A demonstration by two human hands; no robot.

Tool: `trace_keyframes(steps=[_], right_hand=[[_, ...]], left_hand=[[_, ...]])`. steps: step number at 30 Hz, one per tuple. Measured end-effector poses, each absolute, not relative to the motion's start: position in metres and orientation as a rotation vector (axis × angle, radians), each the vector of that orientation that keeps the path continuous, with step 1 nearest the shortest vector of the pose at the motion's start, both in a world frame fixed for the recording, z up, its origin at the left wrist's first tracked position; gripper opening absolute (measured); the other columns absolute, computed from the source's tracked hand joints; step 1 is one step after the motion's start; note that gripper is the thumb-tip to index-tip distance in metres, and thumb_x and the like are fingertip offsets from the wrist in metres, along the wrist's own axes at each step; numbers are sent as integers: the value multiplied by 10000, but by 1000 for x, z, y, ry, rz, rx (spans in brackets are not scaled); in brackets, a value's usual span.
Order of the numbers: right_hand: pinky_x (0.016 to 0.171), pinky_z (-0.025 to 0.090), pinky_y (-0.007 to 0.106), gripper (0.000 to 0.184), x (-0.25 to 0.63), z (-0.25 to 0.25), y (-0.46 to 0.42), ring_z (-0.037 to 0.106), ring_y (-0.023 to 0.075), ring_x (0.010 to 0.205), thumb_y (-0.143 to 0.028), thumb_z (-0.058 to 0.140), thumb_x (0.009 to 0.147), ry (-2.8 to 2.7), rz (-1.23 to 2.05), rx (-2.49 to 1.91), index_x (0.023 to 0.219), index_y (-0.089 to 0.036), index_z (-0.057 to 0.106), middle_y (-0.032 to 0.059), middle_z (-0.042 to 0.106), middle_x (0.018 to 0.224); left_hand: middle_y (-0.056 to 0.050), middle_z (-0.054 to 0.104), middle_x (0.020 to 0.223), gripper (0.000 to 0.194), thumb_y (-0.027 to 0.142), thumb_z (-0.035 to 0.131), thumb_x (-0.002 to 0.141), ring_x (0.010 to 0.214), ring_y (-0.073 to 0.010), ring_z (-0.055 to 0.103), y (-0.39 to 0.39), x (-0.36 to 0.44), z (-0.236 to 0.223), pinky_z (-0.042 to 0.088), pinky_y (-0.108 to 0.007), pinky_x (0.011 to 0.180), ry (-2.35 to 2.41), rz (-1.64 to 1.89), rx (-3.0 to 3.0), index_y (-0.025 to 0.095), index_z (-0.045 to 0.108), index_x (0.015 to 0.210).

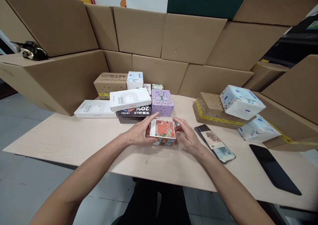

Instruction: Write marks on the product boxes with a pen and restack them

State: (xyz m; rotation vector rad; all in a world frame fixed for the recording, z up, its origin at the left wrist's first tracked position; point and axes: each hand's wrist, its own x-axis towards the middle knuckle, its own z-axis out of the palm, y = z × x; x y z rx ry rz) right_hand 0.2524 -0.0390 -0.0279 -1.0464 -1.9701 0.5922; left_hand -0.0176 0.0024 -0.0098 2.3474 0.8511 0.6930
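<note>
A small printed box (162, 129) with an orange-red picture on top stands on the table in front of me. My left hand (139, 132) grips its left side, the thumb at the near corner and the other fingers reaching along the back. Against the right side rests my right hand (187, 137), its fingers curled around the far corner and partly hidden. Just behind the small box are a purple tea box (162, 102) and a black box (134, 115) with white lettering.
White power bank boxes (95, 109) lie at the left, one on the black box. A brown carton (111, 82) and tissue pack (134, 80) stand behind. Rightward are another carton (211, 109), tissue packs (242, 101), banknotes (215, 142) and a black tablet-like slab (274, 168). Cardboard walls (139, 29) enclose the back.
</note>
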Motion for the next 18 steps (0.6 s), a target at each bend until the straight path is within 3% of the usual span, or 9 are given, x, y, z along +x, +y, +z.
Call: trace_keyframes(steps=[2, 6, 8, 12, 15, 18], right_hand=[[807, 540, 369, 577, 253, -29, -37, 643, 196, 892, -576, 405, 974, -1936, 566, -1088, 1405, -197, 470, 151, 522, 1328], [761, 519, 363, 453, 257, -32, -30, 606, 170, 723, -455, 421, 986, -1775, 355, -1371, 1301, -161, 559, 117, 604, 1122], [750, 510, 376, 428, 261, -35, -26, 580, 172, 674, -423, 486, 949, -1739, 247, -1533, 1256, -145, 594, 114, 610, 1061], [784, 499, 391, 470, 264, -39, -22, 632, 241, 820, -439, 541, 907, -1822, 211, -1744, 1261, -136, 603, 147, 620, 1089], [828, 485, 382, 464, 262, -39, -22, 641, 277, 964, -392, 552, 904, -1915, 281, -1830, 1295, -144, 584, 162, 635, 1129], [831, 477, 351, 411, 261, -38, -22, 650, 255, 964, -292, 554, 894, -1943, 373, -1836, 1287, -177, 585, 134, 674, 1103]], left_hand=[[-158, 396, 1521, 1077, 408, 767, 708, 1326, -378, 473, 2, -17, -10, 442, -531, 1059, 874, 677, 2331, 254, 141, 1571], [-171, 434, 1483, 1085, 365, 781, 681, 1107, -326, 627, 1, -16, -13, 562, -464, 858, 882, 733, 2303, 271, 160, 1565], [-173, 432, 1471, 1081, 355, 773, 687, 1094, -314, 627, 2, -15, -16, 570, -451, 835, 853, 795, 2377, 277, 147, 1564], [-177, 434, 1457, 985, 311, 723, 755, 1321, -355, 478, 3, -11, -23, 494, -505, 1001, 739, 974, 2710, 254, 150, 1554], [-178, 465, 1425, 860, 249, 684, 782, 1232, -341, 547, 2, -9, -26, 496, -498, 960, 669, 1002, 2940, 262, 236, 1517], [-184, 487, 1407, 802, 347, 685, 803, 1153, -335, 587, 0, -9, -24, 504, -477, 899, 594, 903, 3030, 260, 285, 1492]])
